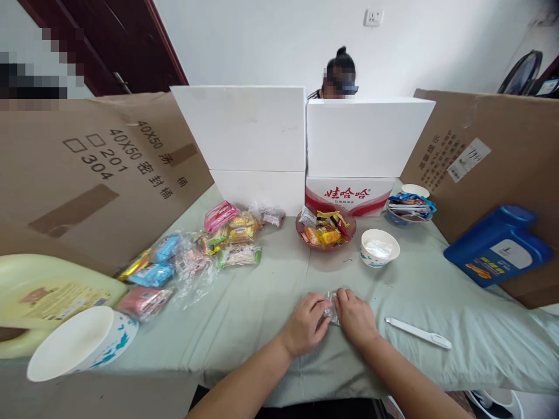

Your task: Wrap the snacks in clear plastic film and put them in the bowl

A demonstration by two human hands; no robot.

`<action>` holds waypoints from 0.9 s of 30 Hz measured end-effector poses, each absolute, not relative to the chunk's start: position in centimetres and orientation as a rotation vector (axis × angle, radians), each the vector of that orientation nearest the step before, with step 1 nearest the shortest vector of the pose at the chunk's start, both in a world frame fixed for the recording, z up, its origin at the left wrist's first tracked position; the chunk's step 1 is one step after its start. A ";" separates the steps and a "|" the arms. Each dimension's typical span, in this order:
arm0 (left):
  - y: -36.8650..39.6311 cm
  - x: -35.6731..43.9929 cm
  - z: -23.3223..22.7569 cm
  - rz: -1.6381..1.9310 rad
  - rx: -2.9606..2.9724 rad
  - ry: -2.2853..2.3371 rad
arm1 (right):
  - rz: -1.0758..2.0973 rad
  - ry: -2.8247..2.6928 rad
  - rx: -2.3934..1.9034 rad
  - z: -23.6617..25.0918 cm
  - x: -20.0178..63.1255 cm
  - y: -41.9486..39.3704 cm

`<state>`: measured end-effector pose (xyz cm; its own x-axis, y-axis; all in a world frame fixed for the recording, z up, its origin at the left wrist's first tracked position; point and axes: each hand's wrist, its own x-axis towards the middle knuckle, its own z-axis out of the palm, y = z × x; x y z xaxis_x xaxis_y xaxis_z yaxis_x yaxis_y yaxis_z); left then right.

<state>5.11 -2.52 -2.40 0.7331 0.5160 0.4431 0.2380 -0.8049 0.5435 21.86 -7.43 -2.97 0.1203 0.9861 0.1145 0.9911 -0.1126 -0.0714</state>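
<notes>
A small clear plastic packet [332, 309] lies on the cloth near the front edge, between my two hands. My left hand [305, 323] has its fingers curled against the packet's left side. On the other side, my right hand [357, 317] is closed with its fingertips pressed on the packet. What the packet holds is mostly hidden by my fingers. A white cutter-like tool [418, 333] rests on the cloth to the right of my right hand. Beyond my hands stands a paper bowl [379, 248] with clear plastic inside.
A reddish bowl [325, 240] holds wrapped snacks; more snack packets [242, 228] spread to the left. A blue bottle [498, 247], a bowl of sachets [410, 210], a large paper tub [82, 343] and a yellowish jug [61, 294] flank the table. Boxes [244, 128] wall the back; a person sits behind.
</notes>
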 end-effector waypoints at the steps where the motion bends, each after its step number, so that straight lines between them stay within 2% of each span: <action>1: -2.6 5.2 -2.3 0.867 2.541 0.538 | -0.073 -2.001 -2.251 -3.1 21.8 -7.5; 5: -2.7 5.7 -2.4 0.825 2.686 0.338 | -0.116 -2.003 -2.239 -3.5 21.9 -7.7; 12: -2.3 5.9 -2.8 0.670 2.651 0.510 | -0.276 -1.862 -2.247 -2.1 23.4 -8.5; 15: -2.4 5.7 -2.8 0.701 2.597 0.495 | -0.321 -1.911 -2.019 -2.2 23.4 -9.1; 19: -3.0 5.4 -3.0 0.783 2.461 0.613 | -0.156 -2.275 -1.674 -3.6 22.5 -9.6; 27: -2.1 4.9 -3.3 1.193 2.179 0.995 | 0.122 -2.350 -1.882 -4.0 21.2 -9.4</action>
<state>4.88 -2.10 -3.29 0.3619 0.7735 0.5204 0.3735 -0.6317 0.6793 21.20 -9.40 -3.96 -0.2147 0.9754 0.0494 0.9651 0.2196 -0.1424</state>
